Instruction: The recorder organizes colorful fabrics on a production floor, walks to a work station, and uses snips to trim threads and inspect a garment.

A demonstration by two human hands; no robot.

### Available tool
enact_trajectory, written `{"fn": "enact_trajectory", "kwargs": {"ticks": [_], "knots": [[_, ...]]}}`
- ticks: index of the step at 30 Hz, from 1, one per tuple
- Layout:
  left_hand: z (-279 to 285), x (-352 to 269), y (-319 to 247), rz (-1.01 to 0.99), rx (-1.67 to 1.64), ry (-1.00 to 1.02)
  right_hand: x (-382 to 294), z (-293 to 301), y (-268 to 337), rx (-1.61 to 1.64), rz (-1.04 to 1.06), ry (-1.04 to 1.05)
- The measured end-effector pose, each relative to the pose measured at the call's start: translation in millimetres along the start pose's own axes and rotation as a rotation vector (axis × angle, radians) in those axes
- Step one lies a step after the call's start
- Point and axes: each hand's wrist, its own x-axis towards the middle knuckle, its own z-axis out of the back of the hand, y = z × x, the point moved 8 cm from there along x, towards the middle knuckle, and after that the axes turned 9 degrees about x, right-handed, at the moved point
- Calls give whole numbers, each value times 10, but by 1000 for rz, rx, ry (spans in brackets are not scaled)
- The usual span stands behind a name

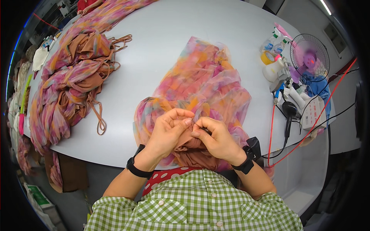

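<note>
A sheer garment [199, 80] in pink, orange and teal, with brown lining [190, 144], lies spread before me, its near part bunched under my hands. My left hand [170, 131] pinches a small bit of the garment between thumb and forefinger; the exact piece is too small to make out. Close on its right, my right hand [214, 137] has thumb and forefinger nearly together at the same spot. A small dark tool [207, 130], possibly thread snips, is tucked in its curled fingers and mostly hidden.
A heap of similar garments [78, 72] with brown straps covers the table's left side. At right stand spray bottles [268, 43], yellow tape [267, 57], a fan [310, 57], a black hand-held device [289, 111] and a white box [312, 112]. A red hose [271, 135] hangs over the edge. Another person [86, 5] sits far left.
</note>
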Motion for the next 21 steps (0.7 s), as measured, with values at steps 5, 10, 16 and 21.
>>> {"fn": "enact_trajectory", "kwargs": {"ticks": [5, 10, 16, 21], "knots": [[51, 27, 10, -2, -79, -8, -112, 81, -205, 546, -263, -165], [59, 54, 80, -3, -59, -27, -45, 67, 163, -41, 152, -123], [-15, 46, 122, 19, -75, -3, -77, 14, 204, -333, 259, -77], [-51, 20, 95, 12, -100, 51, -99, 83, -58, 71, 25, -120]]}}
